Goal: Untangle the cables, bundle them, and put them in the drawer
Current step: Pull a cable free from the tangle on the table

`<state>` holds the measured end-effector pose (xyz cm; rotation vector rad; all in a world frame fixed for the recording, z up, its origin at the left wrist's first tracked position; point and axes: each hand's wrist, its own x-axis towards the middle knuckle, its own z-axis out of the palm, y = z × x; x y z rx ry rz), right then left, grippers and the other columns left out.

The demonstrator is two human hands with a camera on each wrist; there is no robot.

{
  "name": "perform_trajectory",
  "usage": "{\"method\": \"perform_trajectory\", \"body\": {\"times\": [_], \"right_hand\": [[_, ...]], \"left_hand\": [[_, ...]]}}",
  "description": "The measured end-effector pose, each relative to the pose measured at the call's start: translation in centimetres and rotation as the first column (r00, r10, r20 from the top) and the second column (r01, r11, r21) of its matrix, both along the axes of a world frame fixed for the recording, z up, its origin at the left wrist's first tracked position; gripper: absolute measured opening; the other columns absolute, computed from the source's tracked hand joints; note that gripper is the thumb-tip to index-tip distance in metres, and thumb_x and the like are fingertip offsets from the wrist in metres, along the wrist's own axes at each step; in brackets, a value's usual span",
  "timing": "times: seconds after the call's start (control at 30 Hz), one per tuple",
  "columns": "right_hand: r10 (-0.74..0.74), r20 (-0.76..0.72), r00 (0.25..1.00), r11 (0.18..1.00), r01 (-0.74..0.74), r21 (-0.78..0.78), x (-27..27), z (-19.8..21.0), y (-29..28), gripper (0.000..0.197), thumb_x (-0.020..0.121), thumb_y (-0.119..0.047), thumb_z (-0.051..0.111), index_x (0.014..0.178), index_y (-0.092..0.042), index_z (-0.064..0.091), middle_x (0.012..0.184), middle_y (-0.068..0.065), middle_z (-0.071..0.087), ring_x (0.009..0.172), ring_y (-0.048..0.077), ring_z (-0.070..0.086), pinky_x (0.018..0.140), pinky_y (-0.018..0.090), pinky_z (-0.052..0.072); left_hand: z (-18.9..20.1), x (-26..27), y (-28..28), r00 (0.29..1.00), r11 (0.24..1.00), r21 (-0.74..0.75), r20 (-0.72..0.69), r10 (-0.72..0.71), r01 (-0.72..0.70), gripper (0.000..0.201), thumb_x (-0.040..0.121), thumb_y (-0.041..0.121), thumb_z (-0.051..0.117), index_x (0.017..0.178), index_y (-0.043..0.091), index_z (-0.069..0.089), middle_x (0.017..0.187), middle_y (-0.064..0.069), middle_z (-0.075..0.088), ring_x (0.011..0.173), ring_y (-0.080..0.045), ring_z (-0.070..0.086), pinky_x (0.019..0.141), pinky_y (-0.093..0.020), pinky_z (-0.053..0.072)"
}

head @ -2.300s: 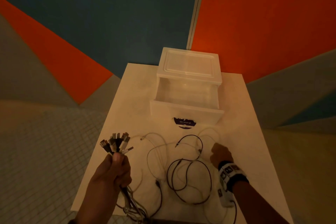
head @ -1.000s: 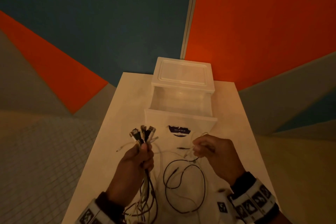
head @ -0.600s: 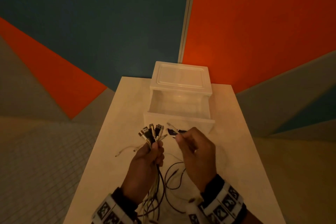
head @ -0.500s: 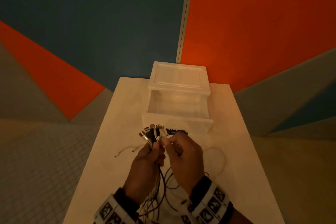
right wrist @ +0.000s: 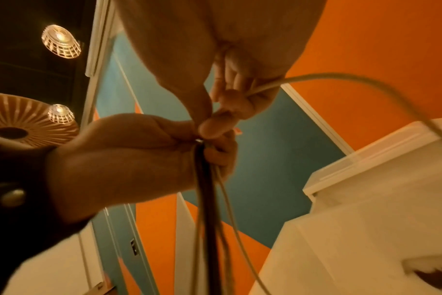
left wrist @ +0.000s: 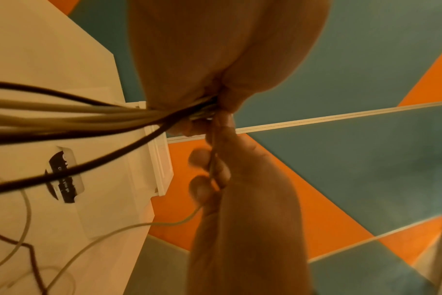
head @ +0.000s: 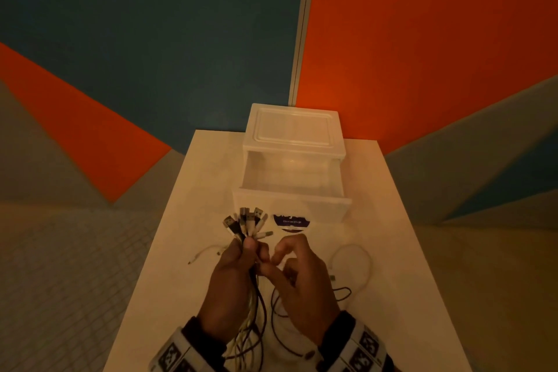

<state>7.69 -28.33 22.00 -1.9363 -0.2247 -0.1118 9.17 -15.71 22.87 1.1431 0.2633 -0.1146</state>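
The left hand is fisted round a bunch of cables, black and white together, with their plug ends fanning out above the thumb and the cords trailing down past the wrist toward the near edge of the table. The left wrist view shows the same cords running out of the closed palm.

The right hand sits just beside it, fingertips touching the left fingers, and it pinches a single white cable between thumb and curled fingers. In the right wrist view that cable arcs away to the right from the right hand, while the left hand grips the dark bundle just below.

On the table, a white cable loop lies to the right of the hands, and a black cable coils beside the right wrist. Another white cable end lies to the left of the left hand.

Farther along the table stands a translucent white drawer unit. Its drawer is pulled out toward the hands and bears a dark label on its front, just beyond the plug ends.
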Motion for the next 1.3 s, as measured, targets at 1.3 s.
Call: {"method": "perform_trajectory", "body": {"times": [1.3], "right_hand": [[0.196, 0.023, 0.98, 0.957, -0.186, -0.224, -0.3, -1.3, -1.1, 0.039, 0.096, -0.058, 0.026, 0.076, -0.028, 0.041, 0.057, -0.012, 0.041, 0.053, 0.004, 0.041, 0.054, 0.025, 0.032]], "left_hand": [[4.4, 0.7, 2.1, 0.994, 0.999, 0.049, 0.109, 0.008, -0.013, 0.024, 0.099, 0.021, 0.04, 0.081, 0.01, 0.051, 0.07, -0.004, 0.05, 0.055, -0.015, 0.03, 0.059, -0.034, 0.027]]}}
